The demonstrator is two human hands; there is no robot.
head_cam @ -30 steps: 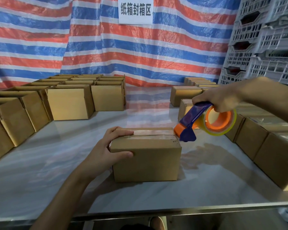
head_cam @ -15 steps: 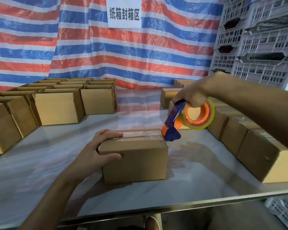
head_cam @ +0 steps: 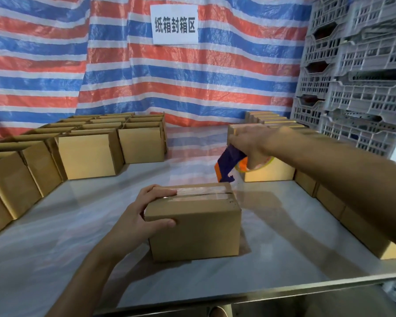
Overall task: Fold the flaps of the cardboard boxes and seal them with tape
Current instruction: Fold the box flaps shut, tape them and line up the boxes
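Note:
A closed cardboard box (head_cam: 197,227) stands in the middle of the table, with a strip of clear tape (head_cam: 201,193) along its top seam. My left hand (head_cam: 144,213) grips its left end, fingers on top and thumb on the front face. My right hand (head_cam: 249,143) holds a blue and orange tape dispenser (head_cam: 229,165) in the air, just above and behind the box's right end. The dispenser is clear of the box.
Open-topped boxes (head_cam: 89,152) stand in rows on the left and at the back. Sealed boxes (head_cam: 329,202) line the right side. Grey plastic crates (head_cam: 357,72) are stacked at the far right. The steel table's front edge (head_cam: 284,291) is near me.
My right hand has lifted the tape dispenser up and away from the box's right end. My left hand has stayed on the box's left end.

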